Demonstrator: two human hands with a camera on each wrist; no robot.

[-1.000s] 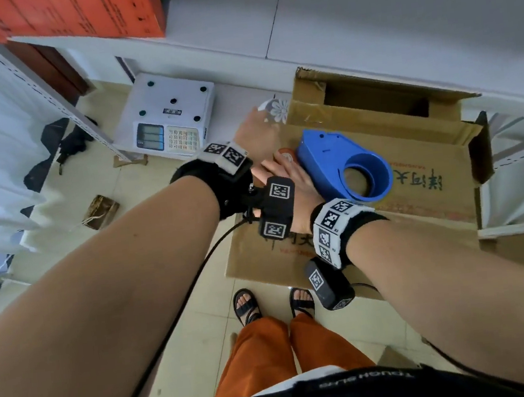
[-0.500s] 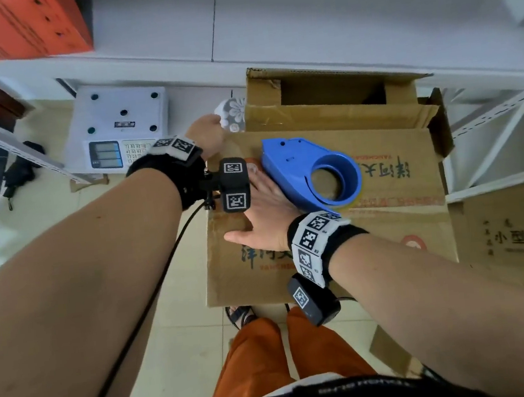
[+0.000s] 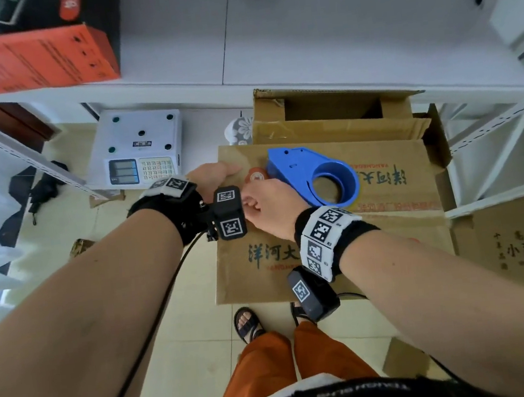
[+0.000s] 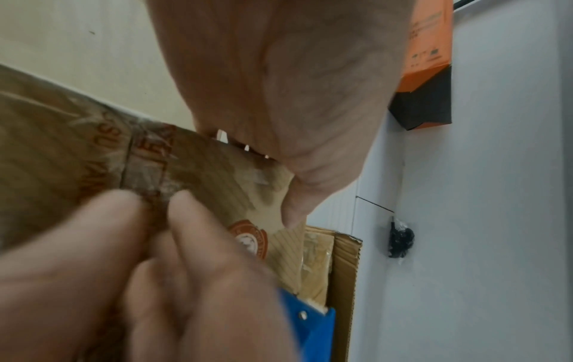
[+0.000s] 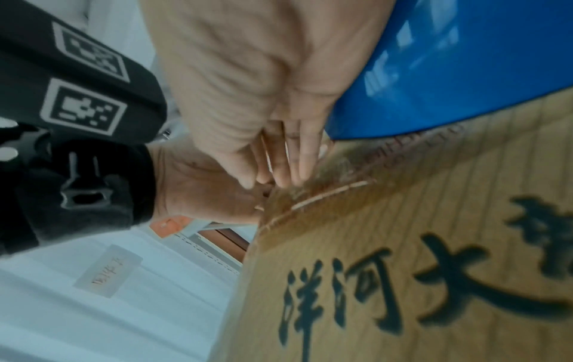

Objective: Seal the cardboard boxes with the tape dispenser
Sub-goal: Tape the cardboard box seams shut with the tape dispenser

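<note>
A brown cardboard box [image 3: 389,242] with printed characters stands in front of me with its top flaps down. A blue tape dispenser [image 3: 310,173] lies on top of it, and neither hand holds it. My left hand [image 3: 209,178] grips the box's left edge. Its thumb [image 4: 291,208] lies on top, and the fingers are hidden down the side. My right hand [image 3: 267,197] reaches to that same edge. In the left wrist view its straight fingertips [image 4: 186,215] press on a strip of clear tape [image 4: 145,159] over the seam. The right wrist view shows these fingers [image 5: 288,166] beside the dispenser [image 5: 449,73].
A second box [image 3: 333,115] with open flaps stands just behind, under a white shelf. A white scale [image 3: 140,147] sits on the floor at left. Another carton [image 3: 519,234] stands at right. An orange box [image 3: 26,62] lies on the shelf. My sandalled feet [image 3: 245,324] are below the box.
My right hand lay flat on the box top and has slid left to the seam at the edge. My left hand stays on the left edge. The dispenser has not moved.
</note>
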